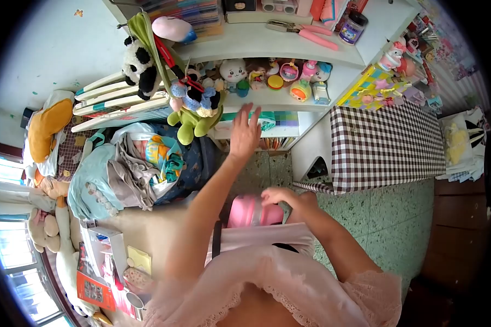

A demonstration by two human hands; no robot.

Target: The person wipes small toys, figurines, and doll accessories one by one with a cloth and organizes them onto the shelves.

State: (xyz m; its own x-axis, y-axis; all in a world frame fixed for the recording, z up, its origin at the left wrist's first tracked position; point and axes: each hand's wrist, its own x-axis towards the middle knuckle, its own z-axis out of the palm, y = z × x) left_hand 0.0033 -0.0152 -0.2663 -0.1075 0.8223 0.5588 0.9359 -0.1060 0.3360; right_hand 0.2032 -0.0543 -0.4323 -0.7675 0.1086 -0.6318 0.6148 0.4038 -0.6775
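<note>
My left hand (pixel 245 133) reaches forward to the shelf with its fingers apart and holds nothing. It is in front of the lower shelf, close to a green and white packet (pixel 266 121). Small toy figures (pixel 257 76) stand on the shelf above it, among them a white round-faced figure (pixel 233 71). My right hand (pixel 278 195) is low in front of my body, over a pink glossy object (pixel 248 211), with its fingers bent. Whether it grips that object or only hovers over it I cannot tell.
Plush toys (pixel 193 103) hang at the shelf's left end. A heap of clothes (pixel 142 169) lies left of my arm. At right stands a table with a checked cloth (pixel 387 147). Pink-handled pliers (pixel 311 34) and a jar (pixel 353 27) are on the upper shelf.
</note>
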